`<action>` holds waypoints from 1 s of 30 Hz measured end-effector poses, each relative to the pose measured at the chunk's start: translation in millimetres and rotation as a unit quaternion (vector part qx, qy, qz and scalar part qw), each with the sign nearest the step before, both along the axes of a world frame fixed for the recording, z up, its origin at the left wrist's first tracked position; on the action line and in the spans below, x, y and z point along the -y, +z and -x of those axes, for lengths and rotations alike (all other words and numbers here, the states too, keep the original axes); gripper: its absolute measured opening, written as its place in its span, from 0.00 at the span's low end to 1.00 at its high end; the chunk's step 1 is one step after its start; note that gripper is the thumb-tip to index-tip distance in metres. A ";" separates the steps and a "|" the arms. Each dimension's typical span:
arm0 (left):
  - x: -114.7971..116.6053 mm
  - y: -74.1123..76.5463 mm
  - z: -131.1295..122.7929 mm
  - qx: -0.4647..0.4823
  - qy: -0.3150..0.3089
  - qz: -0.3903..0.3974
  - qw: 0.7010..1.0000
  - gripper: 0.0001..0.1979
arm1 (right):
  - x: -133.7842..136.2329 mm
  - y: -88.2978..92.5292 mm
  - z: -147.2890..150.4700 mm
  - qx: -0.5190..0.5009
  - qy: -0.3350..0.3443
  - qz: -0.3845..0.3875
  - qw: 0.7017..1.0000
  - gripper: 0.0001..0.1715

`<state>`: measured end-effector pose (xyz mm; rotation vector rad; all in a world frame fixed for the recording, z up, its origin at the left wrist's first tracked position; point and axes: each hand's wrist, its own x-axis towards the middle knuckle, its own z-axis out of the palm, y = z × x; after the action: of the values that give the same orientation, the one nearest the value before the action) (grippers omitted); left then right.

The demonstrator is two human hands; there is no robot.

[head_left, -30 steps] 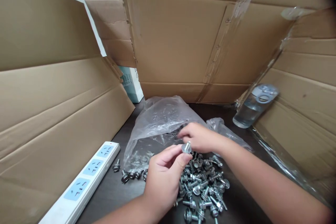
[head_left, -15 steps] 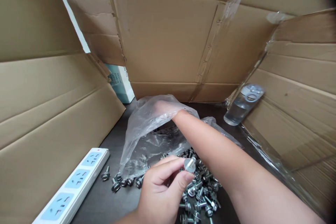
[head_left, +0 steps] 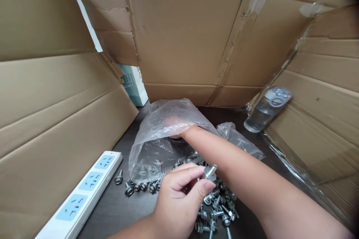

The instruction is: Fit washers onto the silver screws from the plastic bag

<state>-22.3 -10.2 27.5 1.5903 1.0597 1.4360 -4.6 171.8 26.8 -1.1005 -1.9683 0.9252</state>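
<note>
Now, a flanged bolt [head_left: 210, 173] pinched in the left hand [head_left: 178, 202], just above a heap of bolts [head_left: 217, 207].

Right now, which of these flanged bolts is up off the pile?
The bolt pinched in the left hand; the others in view lie on the dark table.

Silvery washer-faced bolt [head_left: 210, 172], tilted, pinched in the left hand [head_left: 176, 199] above a loose heap of matching bolts [head_left: 215, 207]

Bolts [head_left: 217, 209] are shiny silvery metal, the bag [head_left: 157, 130] is thin glossy clear plastic, and the box [head_left: 190, 33] is matt corrugated cardboard, kinda rough.
</note>
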 end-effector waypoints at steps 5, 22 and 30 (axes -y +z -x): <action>-1.5 -0.5 -0.6 -0.005 -0.004 -0.017 1.000 0.10 | 10.3 11.7 -14.8 0.180 0.084 -0.025 0.980 0.13; 2.5 -6.0 -11.9 -0.030 -0.031 0.049 0.998 0.08 | 118.5 -2.4 -184.6 -0.333 0.024 0.397 0.855 0.09; -7.1 -11.4 -11.1 -0.019 -0.078 0.205 0.975 0.14 | 132.0 -19.6 -195.2 -0.403 0.093 0.423 0.806 0.11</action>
<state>-11.1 -3.1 16.2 1.3688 1.1399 1.0077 190.7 39.8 7.2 -0.7009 -0.9241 2.0802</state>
